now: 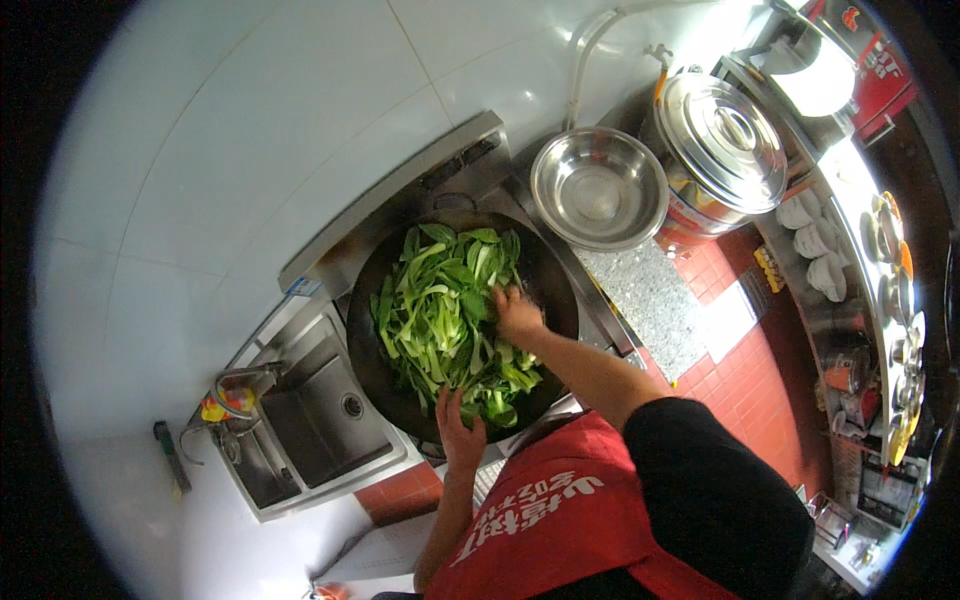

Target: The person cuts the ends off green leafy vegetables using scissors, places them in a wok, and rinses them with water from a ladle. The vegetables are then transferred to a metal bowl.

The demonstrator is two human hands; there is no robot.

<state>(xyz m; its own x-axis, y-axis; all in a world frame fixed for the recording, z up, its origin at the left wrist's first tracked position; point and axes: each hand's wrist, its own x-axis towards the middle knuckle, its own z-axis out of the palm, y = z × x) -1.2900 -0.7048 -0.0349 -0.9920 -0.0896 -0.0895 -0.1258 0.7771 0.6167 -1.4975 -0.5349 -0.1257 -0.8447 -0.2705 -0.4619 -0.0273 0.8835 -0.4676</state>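
Note:
A large dark wok (367,375) sits on the steel stove, heaped with leafy greens (442,315) that look like bok choy, with pale stems and dark leaves. My right hand (519,319) reaches into the right side of the heap. Its fingertips are partly among the leaves, so whether they grip any is unclear. At the near edge of the wok, my left hand (459,435) touches the lower greens with its fingers extended and thumb apart, holding nothing visible.
Left of the wok is a steel sink (315,420) with a faucet (259,371). A steel basin (600,187) stands at the wok's upper right, beside a large lidded pot (720,142). Farther right, a shelf (862,315) carries bowls and containers above the red tiled floor (765,382).

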